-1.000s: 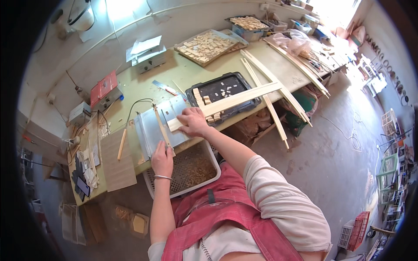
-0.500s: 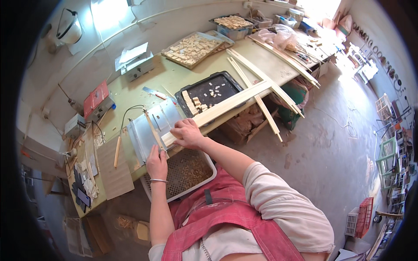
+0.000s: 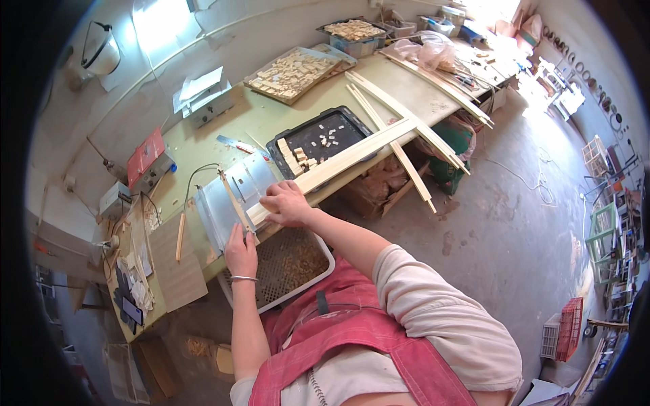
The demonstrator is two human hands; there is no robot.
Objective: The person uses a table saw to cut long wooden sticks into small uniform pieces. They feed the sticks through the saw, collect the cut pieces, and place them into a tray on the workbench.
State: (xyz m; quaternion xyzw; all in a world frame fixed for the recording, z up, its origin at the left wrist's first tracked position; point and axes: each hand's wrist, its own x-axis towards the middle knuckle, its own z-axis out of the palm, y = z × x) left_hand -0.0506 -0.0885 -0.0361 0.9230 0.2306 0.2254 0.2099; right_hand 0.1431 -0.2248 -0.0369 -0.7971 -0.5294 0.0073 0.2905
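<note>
The right hand (image 3: 286, 203) was clamped on pale wooden strips (image 3: 352, 159) slanting from mid-frame toward the upper right. Left of centre, the left hand (image 3: 241, 253) touched a wooden bar (image 3: 235, 201) on a metal plate (image 3: 211, 208); whether it gripped could not be told.

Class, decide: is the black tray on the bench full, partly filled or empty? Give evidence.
Partly filled: in the black tray, wooden blocks line the left side, pale pieces lie scattered, and much is bare.

Wooden strip (image 3: 352, 157) partly hidden by right grip (image 3: 288, 204); basket (image 3: 298, 289) partly hidden under bench (image 3: 203, 153).
</note>
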